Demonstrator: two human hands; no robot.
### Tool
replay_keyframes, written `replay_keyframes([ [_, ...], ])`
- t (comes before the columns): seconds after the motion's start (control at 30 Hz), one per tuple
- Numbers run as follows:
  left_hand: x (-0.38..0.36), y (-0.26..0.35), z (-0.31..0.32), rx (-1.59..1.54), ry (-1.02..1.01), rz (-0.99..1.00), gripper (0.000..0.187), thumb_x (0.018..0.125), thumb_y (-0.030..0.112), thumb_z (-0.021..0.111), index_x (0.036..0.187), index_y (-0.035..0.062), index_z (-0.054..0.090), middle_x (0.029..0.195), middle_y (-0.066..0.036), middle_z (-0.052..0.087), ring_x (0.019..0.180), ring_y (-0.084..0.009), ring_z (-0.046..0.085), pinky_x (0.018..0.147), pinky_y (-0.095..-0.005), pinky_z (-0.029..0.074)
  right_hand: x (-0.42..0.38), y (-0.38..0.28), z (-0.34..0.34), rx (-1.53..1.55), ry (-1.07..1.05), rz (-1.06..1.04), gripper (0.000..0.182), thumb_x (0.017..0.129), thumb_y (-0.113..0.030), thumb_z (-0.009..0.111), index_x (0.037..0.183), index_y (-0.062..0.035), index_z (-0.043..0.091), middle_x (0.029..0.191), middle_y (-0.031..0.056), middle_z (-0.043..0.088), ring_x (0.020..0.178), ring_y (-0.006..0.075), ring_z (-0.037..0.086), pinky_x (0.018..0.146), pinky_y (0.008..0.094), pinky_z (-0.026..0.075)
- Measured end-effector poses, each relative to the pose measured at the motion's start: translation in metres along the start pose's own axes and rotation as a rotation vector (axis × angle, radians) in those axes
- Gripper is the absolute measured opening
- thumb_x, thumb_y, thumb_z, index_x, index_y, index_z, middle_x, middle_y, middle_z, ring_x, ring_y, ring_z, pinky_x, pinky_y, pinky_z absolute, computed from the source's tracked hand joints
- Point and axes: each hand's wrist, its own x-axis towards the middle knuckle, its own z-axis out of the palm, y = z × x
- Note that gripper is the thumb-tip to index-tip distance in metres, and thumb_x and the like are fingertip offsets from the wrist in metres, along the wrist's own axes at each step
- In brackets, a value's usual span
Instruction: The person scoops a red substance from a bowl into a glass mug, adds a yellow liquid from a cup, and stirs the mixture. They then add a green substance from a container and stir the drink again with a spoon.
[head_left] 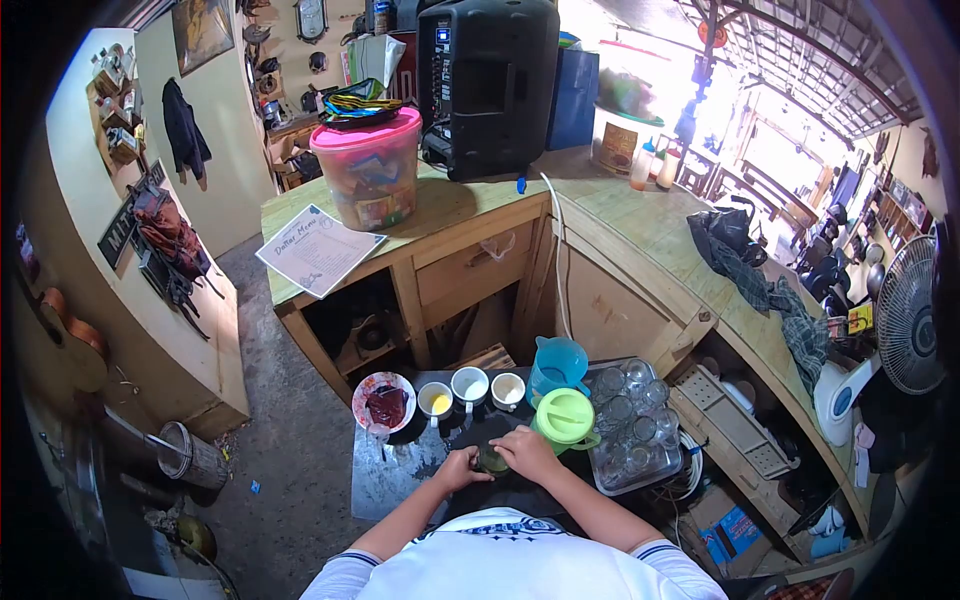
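Close to my body, a small glass (pixel 493 460) with a greenish tint is between my two hands. My left hand (pixel 462 469) is closed around its left side, and my right hand (pixel 525 453) grips it near the rim from the right. What is inside the glass is too small to tell. Just right of my hands stands a green lidded pitcher (pixel 565 415), with a blue pitcher (pixel 558 368) behind it. Three white mugs stand in a row beyond my hands: one with yellow inside (pixel 436 401), a middle one (pixel 469 385) and a right one (pixel 508 391).
A bowl (pixel 370 384) holding a dark red packet sits left of the mugs on the low table (pixel 372 485). At right, a tray (pixel 640 482) carries several glass jars. The wooden counter (pixel 470 215) bears a pink-lidded bucket (pixel 368 170) and a black speaker (pixel 490 90).
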Motion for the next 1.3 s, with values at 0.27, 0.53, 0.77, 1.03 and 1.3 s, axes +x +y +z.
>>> replay_keyframes([
  [0.27,0.000,0.000,0.000,-0.033,0.004,0.030,0.053,0.058,0.031,0.091,0.073,0.0014,0.050,0.062,-0.010,0.051,0.058,-0.0182,0.045,0.056,-0.0364,0.043,0.001,-0.012,0.000,0.011,0.028,0.041,0.015,0.078,-0.017,0.065,0.087,-0.0086,0.074,0.077,0.0081,0.068,0.076,0.0272,0.063,0.069,0.0381,0.051],
  [0.53,-0.001,0.006,-0.003,-0.005,-0.004,0.009,0.052,0.058,0.030,0.091,0.073,0.0018,0.049,0.061,-0.008,0.049,0.058,-0.0175,0.041,0.056,-0.0356,0.042,0.004,-0.010,0.003,-0.084,0.047,0.104,0.016,0.080,-0.017,0.065,0.090,-0.0098,0.074,0.083,0.0098,0.069,0.078,0.0280,0.064,0.070,0.0385,0.052],
  [0.77,-0.001,0.008,-0.004,-0.002,0.000,0.016,0.053,0.058,0.030,0.091,0.071,0.0024,0.047,0.060,-0.008,0.048,0.057,-0.0169,0.040,0.055,-0.0354,0.042,0.006,-0.010,0.004,0.027,0.080,0.101,0.015,0.079,-0.017,0.066,0.088,-0.0093,0.075,0.080,0.0102,0.069,0.075,0.0290,0.064,0.071,0.0392,0.052],
  [1.03,0.000,0.003,-0.002,-0.016,0.002,0.014,0.053,0.058,0.029,0.091,0.071,0.0022,0.047,0.060,-0.010,0.049,0.056,-0.0189,0.041,0.055,-0.0361,0.042,0.004,-0.005,0.004,-0.089,-0.007,0.155,0.015,0.079,-0.017,0.066,0.088,-0.0077,0.074,0.080,0.0120,0.069,0.076,0.0288,0.064,0.071,0.0398,0.052],
  [1.3,-0.001,0.005,-0.002,-0.009,-0.001,0.009,0.052,0.057,0.030,0.091,0.072,0.0014,0.050,0.061,-0.010,0.049,0.056,-0.0194,0.042,0.055,-0.0359,0.042,0.003,-0.001,0.008,0.047,0.014,0.180,0.016,0.079,-0.018,0.067,0.089,-0.0082,0.075,0.081,0.0120,0.068,0.080,0.0298,0.064,0.072,0.0400,0.052],
])
